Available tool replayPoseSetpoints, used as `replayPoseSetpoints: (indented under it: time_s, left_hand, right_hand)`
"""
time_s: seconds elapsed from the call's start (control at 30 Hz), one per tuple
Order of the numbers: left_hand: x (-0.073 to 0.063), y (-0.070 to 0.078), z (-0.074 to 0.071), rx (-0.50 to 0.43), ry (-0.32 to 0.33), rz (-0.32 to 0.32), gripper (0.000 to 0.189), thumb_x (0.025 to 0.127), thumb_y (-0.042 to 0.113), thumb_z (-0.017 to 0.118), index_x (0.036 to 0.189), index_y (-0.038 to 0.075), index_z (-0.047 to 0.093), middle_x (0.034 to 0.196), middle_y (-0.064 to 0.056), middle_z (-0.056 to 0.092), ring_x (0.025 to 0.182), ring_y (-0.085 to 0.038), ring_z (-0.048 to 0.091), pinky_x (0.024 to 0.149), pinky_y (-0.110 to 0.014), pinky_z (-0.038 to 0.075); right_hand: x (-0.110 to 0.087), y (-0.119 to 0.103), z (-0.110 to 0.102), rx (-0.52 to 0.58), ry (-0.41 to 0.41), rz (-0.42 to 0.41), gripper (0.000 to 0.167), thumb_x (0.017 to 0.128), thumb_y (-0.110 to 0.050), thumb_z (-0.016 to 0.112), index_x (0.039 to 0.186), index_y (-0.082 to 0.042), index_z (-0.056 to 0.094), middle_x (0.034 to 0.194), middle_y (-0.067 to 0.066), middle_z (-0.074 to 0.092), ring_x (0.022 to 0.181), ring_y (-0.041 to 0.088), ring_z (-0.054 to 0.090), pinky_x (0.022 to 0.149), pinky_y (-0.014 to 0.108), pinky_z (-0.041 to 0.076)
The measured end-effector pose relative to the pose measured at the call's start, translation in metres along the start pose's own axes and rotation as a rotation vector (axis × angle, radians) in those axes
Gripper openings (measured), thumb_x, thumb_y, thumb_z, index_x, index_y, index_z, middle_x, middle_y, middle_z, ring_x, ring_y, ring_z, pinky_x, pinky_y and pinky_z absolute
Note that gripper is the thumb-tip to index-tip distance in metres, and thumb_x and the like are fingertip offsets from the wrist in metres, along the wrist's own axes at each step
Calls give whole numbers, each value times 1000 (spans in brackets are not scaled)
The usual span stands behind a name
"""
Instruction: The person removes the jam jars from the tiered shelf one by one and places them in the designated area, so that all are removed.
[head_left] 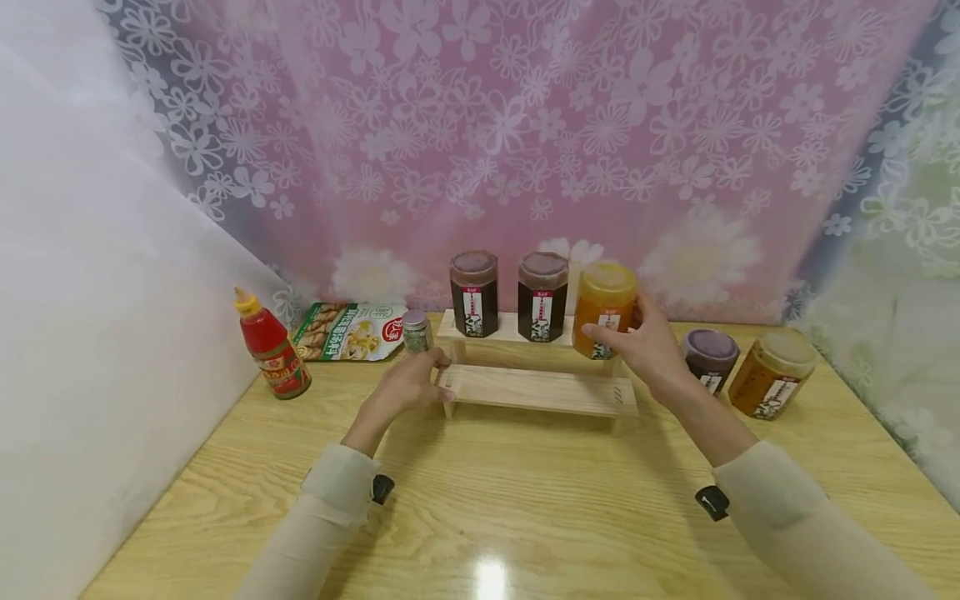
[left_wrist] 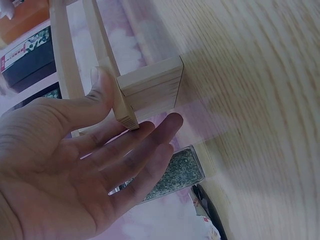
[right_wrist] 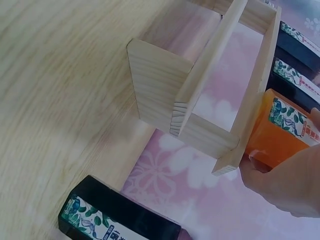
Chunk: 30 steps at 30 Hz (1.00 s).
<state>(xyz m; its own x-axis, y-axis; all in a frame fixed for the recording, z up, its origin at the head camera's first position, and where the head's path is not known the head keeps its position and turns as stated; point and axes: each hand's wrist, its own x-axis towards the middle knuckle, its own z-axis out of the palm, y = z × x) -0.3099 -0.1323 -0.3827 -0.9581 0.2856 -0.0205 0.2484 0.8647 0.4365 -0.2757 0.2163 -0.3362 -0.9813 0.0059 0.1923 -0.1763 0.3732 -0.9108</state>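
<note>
A two-tier wooden shelf rack stands on the table. My left hand holds the left end of its lower board, thumb on the board and fingers around the end; the left wrist view shows this hand from the palm side. My right hand grips an orange jar with a yellow lid at the right end of the upper tier. In the right wrist view, the orange jar is upright against that tier, its far side hidden. Two dark jars stand to its left.
Right of the rack stand a dark jar and an amber jar. At left are a red squeeze bottle, a green food packet and a small spice jar close to my left hand. A floral curtain hangs behind.
</note>
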Motion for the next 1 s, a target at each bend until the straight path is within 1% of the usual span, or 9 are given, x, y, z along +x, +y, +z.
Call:
replayPoseSetpoints:
  time_s: [0.2, 0.3, 0.53, 0.7, 0.77, 0.8, 0.9, 1.0]
  left_hand:
    - [1, 0, 0, 8, -7, -4, 51, 89, 28, 85, 132, 11, 64, 137, -11, 67, 125, -37, 62, 103, -53, 49]
    - [1, 0, -1, 11, -4, -5, 51, 88, 28, 85, 132, 11, 64, 137, -11, 67, 126, -37, 62, 104, -53, 49]
    - [0, -2, 0, -1, -4, 3, 52, 88, 28, 85, 132, 10, 64, 137, -12, 67, 127, -37, 61, 105, -54, 49]
    - [0, -3, 1, -4, -3, 10, 51, 89, 29, 85, 132, 11, 64, 138, -11, 66, 127, -37, 61, 105, -54, 49]
    - [0, -2, 1, -5, -3, 9, 51, 89, 29, 85, 132, 11, 64, 138, -11, 66, 127, -37, 61, 105, -54, 49]
    - [0, -2, 1, -7, -3, 7, 51, 89, 28, 85, 132, 11, 64, 138, -11, 66, 127, -37, 61, 105, -54, 49]
    - [0, -1, 0, -13, -4, 3, 52, 89, 28, 85, 133, 10, 64, 138, -11, 66, 128, -37, 61, 105, -54, 48]
    - [-1, 0, 0, -16, -4, -1, 51, 89, 28, 84, 133, 11, 64, 138, -11, 66, 127, -37, 61, 105, -54, 48]
  right_hand:
    - [-9, 1, -6, -9, 0, -12, 86, 93, -36, 80, 161, -17, 31, 151, 16, 50, 137, 36, 49, 110, 60, 43]
    - [-14, 1, -9, -16, -2, -9, 87, 92, -36, 81, 162, -16, 31, 153, 16, 49, 140, 37, 46, 111, 63, 41]
    - [-26, 3, -18, -35, 1, -5, 91, 87, -40, 86, 160, -17, 37, 153, 15, 50, 144, 37, 44, 114, 67, 35]
    - [-34, 6, -25, -32, 7, -5, 89, 87, -37, 86, 158, -13, 39, 151, 16, 51, 144, 38, 44, 114, 66, 37]
    - [-38, 6, -28, -46, 13, -7, 89, 87, -37, 86, 159, -14, 39, 151, 16, 51, 143, 38, 44, 112, 65, 39]
    - [-40, 7, -30, -54, 13, -9, 89, 87, -36, 86, 159, -14, 38, 151, 17, 51, 142, 39, 45, 110, 64, 41]
    - [-47, 8, -35, -100, 16, -2, 91, 88, -39, 85, 161, -19, 36, 149, 15, 54, 134, 37, 52, 101, 52, 52]
    - [-55, 12, -40, -114, 3, 7, 89, 89, -41, 83, 161, -20, 36, 148, 15, 55, 131, 34, 55, 93, 38, 55]
